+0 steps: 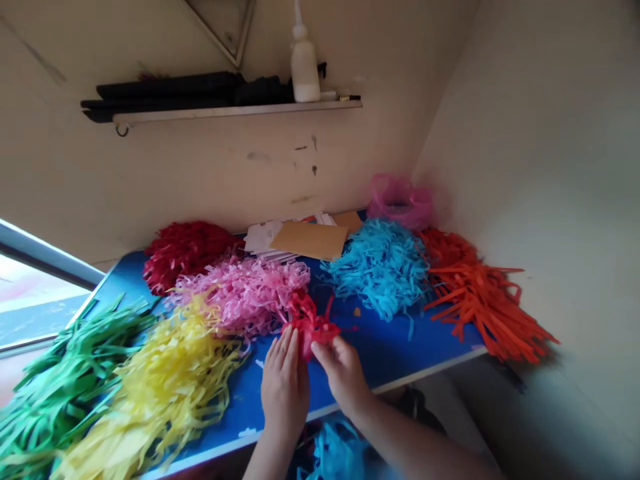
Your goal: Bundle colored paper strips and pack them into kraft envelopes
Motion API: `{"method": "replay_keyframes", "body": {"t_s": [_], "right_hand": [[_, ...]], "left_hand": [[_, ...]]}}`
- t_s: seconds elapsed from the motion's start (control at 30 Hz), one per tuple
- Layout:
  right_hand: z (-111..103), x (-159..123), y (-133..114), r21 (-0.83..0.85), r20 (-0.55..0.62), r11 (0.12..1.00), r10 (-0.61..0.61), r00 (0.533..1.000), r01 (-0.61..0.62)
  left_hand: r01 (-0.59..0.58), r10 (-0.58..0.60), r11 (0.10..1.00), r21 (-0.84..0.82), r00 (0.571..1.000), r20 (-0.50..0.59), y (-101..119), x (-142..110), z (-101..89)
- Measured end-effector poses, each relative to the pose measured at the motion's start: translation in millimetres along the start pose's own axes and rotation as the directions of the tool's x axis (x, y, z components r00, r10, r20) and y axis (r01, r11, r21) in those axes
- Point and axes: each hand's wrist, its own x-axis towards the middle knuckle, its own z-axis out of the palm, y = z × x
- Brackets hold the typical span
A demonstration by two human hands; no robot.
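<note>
Small red bunch (306,347): thin, curly strips, near the front edge of the blue surface (400,350), between both hands.
Left hand (285,380): almost flat, fingers close together, against the bunch's left side; I cannot tell if it grips.
Right hand (347,373): bent, thumb and fingers close together at the bunch's right side; I cannot tell if it grips.
Pink strips (245,290): a soft, crinkly heap behind the left hand.
Yellow strips (173,373): long, floppy, by the front edge, toward the left.
Green strips (75,373): flat, ribbon-like, along the left edge.
Dark red strips (190,253): a round, fluffy pile near the back left corner.
Light blue strips (383,267): a puffy, tangled mound toward the back right corner.
Orange strips (480,293): straight, flat, poking past the right edge.
Brown envelope (310,240): flat, smooth, near the back edge.
Pink bag (400,200): thin, see-through, crumpled, at the back right corner.
</note>
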Motion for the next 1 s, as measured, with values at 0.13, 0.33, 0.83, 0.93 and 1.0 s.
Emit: {"method": "replay_keyframes", "body": {"t_s": [0.13, 0.33, 0.83, 0.93, 1.0], "right_hand": [[15, -8, 13, -0.062, 0.237, 0.994, 0.099, 0.966, -0.086], [44, -17, 16, -0.291, 0.367, 0.947, -0.019, 0.930, 0.134], [21, -6, 24, -0.288, 0.211, 0.947, -0.084, 0.974, 0.143], [43, -7, 19, -0.095, 0.441, 0.989, -0.062, 0.895, 0.116], [50, -9, 12, -0.020, 0.634, 0.994, -0.070, 0.770, 0.106]], "left_hand": [[0.295, -0.277, 0.947, -0.130, 0.950, 0.142, -43, 17, -35.1], [0.064, -0.103, 0.980, 0.191, 0.974, 0.203, -59, 51, -78.5], [-0.095, 0.061, 0.992, 0.080, 0.932, 0.356, -33, 52, -18.3], [-0.172, 0.131, 0.979, 0.107, 0.940, 0.314, -28, 62, -41.2], [-0.284, 0.236, 0.949, 0.134, 0.927, 0.290, -23, 66, -64.6]]}}
